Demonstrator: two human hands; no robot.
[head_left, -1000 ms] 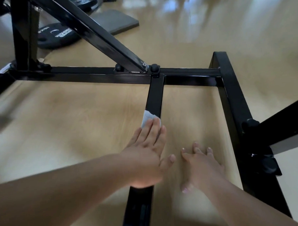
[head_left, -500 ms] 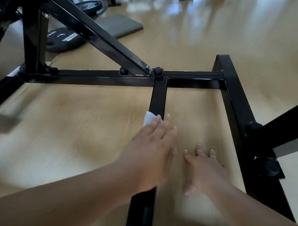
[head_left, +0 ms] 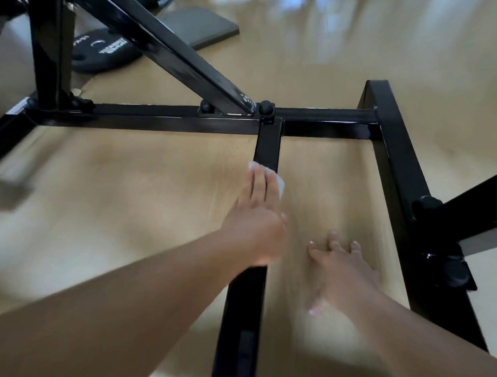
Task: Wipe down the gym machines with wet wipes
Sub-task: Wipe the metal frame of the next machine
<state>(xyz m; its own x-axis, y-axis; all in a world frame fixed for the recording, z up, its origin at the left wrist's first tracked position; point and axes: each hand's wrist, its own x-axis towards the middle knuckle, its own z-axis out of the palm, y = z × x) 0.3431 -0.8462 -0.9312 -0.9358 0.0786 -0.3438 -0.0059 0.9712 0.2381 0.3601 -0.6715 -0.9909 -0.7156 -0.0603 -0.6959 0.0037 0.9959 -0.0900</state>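
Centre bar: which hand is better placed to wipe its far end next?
Left: the left hand presses the wipe on the bar; the right hand lies flat on the floor, empty.

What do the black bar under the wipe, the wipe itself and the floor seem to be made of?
Black bar: probably steel tube, glossy black paint; square edges and sharp bright reflections.
Wipe: thin white nonwoven cloth or paper; it lies flat under the left hand.
Floor: light wood or wood-look laminate; faint grain, soft sheen.
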